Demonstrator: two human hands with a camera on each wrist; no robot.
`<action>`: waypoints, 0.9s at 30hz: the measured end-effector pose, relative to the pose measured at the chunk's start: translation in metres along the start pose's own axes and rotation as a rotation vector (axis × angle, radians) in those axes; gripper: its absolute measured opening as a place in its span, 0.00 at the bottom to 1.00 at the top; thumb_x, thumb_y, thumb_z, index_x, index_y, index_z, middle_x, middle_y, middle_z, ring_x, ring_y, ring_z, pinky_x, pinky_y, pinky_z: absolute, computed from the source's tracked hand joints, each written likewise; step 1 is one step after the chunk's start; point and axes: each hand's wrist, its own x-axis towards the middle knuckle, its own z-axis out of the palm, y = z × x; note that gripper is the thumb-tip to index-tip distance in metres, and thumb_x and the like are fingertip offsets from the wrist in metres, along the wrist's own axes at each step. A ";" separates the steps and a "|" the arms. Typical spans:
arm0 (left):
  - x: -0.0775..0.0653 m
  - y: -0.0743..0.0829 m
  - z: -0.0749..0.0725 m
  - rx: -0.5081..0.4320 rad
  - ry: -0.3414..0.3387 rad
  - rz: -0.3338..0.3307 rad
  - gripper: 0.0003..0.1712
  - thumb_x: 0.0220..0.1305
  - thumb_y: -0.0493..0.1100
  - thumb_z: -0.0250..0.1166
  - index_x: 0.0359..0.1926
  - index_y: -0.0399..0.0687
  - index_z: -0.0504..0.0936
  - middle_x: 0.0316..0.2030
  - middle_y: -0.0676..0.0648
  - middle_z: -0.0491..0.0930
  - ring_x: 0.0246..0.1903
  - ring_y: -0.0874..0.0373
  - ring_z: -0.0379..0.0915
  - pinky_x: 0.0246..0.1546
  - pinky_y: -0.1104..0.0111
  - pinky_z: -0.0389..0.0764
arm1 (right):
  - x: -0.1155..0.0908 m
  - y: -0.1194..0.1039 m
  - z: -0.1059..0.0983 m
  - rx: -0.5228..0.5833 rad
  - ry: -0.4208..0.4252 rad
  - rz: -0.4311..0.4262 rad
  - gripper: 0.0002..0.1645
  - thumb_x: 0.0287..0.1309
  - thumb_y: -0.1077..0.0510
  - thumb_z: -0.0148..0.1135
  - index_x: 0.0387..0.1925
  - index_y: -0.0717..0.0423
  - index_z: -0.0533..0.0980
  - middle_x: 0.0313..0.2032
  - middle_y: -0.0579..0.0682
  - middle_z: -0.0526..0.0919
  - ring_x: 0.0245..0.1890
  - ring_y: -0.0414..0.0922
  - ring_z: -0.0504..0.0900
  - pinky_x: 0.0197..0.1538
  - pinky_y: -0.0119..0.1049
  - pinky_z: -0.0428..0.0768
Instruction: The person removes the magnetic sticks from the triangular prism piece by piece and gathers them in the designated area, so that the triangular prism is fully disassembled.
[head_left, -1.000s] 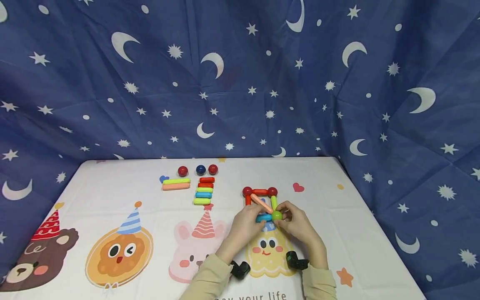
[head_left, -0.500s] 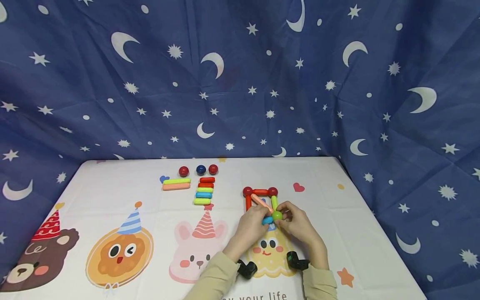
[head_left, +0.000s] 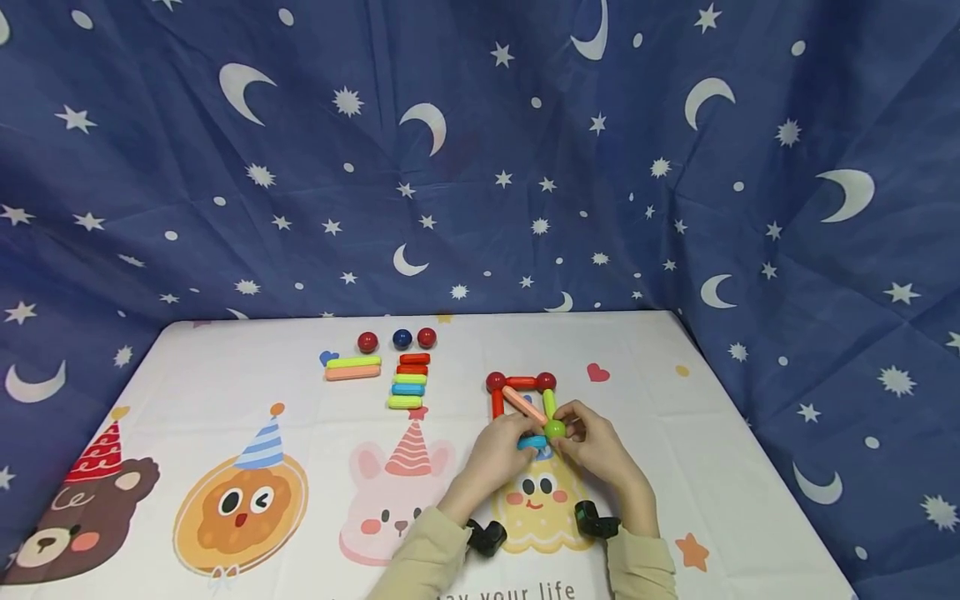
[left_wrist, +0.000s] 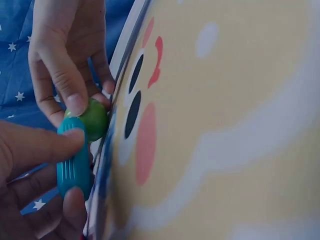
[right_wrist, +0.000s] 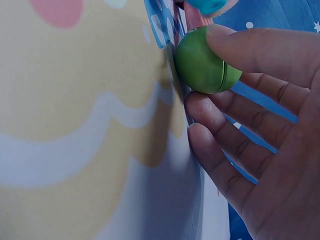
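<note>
- On the table (head_left: 712, 458), head view: left hand (head_left: 498, 446) and right hand (head_left: 597, 442) meet at the green ball (head_left: 555, 428). Orange stick (head_left: 524, 406) slants to it from the far-left red ball (head_left: 496, 382); I read it as a diagonal brace. Loose sticks (head_left: 408, 390) lie grouped by length off to the left, loose balls (head_left: 402, 339) in a row behind, probably so each kind is easy to pick.
- Left wrist view: left hand pinches the blue stick (left_wrist: 73, 167) along its side. One end overlaps the ball from my angle; can't tell if they touch. Hold looks chosen to leave that end bare.
- Right wrist view: right hand pinches the green ball, thumb above, fingertip below, other fingers lower down. I'd guess that's to steady it against the stick.
</note>
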 end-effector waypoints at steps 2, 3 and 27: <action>-0.004 0.000 -0.005 -0.045 -0.013 -0.008 0.11 0.53 0.37 0.69 0.41 0.48 0.85 0.40 0.50 0.84 0.38 0.59 0.75 0.42 0.68 0.76 | 0.000 0.000 0.000 -0.001 0.002 -0.003 0.20 0.48 0.67 0.69 0.43 0.53 0.75 0.37 0.51 0.79 0.33 0.43 0.74 0.35 0.28 0.73; -0.006 -0.001 -0.008 -0.062 -0.017 -0.014 0.12 0.54 0.38 0.70 0.41 0.48 0.85 0.39 0.50 0.84 0.37 0.59 0.75 0.41 0.68 0.75 | 0.000 0.000 0.000 -0.001 0.002 -0.002 0.20 0.48 0.68 0.69 0.43 0.53 0.75 0.37 0.51 0.79 0.33 0.43 0.74 0.34 0.28 0.73; -0.049 -0.098 -0.115 0.084 0.094 -0.187 0.12 0.51 0.33 0.70 0.38 0.47 0.83 0.39 0.48 0.83 0.34 0.56 0.75 0.40 0.62 0.77 | 0.003 0.001 0.004 0.000 0.005 0.040 0.19 0.49 0.66 0.69 0.44 0.52 0.75 0.36 0.50 0.78 0.34 0.44 0.73 0.35 0.29 0.72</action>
